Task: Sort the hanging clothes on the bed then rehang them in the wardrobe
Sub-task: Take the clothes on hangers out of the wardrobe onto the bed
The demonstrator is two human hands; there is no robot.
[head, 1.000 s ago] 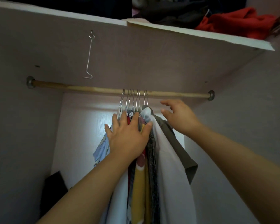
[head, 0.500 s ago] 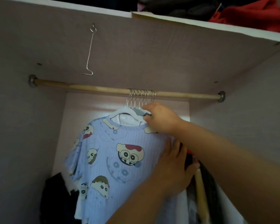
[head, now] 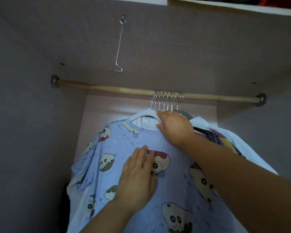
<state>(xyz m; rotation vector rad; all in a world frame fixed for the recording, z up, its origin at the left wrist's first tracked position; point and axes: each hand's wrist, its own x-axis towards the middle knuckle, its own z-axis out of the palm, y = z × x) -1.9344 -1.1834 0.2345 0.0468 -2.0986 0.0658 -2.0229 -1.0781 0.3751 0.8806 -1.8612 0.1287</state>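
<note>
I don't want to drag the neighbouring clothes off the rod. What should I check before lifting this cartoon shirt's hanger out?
1. Grip: the right hand holds the white hanger by its shoulder: ok.
2. Steadying: the left hand lies flat on the blue shirt: ok.
3. Its hook separate from the other hooks: cannot tell; they bunch tightly on the rod.
4. Lift path: the dangling wire hook hangs well to the left: ok.
5. The white garment behind is free of the hanger: cannot tell.
</note>
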